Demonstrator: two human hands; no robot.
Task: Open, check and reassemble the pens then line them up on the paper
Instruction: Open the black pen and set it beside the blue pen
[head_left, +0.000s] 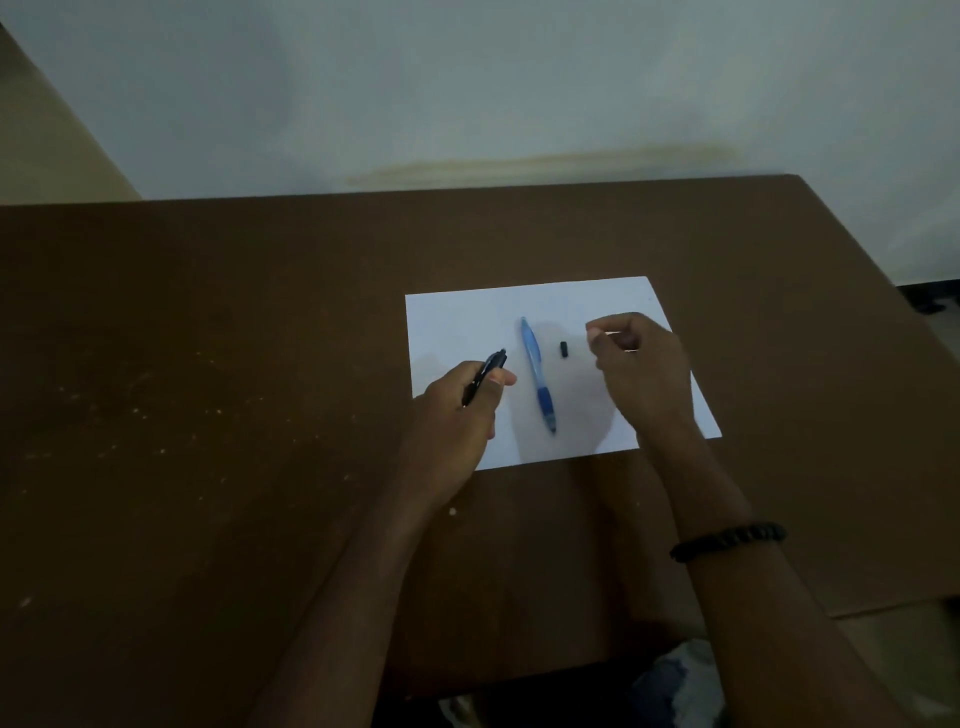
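A white sheet of paper (467, 322) lies on the brown table. A blue pen (537, 376) rests on it near the middle, tip end toward me. My left hand (457, 415) grips a black pen barrel (491, 366) at the paper's left edge. A small black pen piece (564, 348) lies on the paper to the right of the blue pen. My right hand (641, 374) hovers over the right side of the paper with fingers pinched on something thin and pale; I cannot make out what it is.
The brown table (208, 389) reaches to a pale wall at the back. Its right edge (883, 291) runs diagonally close to the paper. A black bead bracelet (727, 540) sits on my right wrist.
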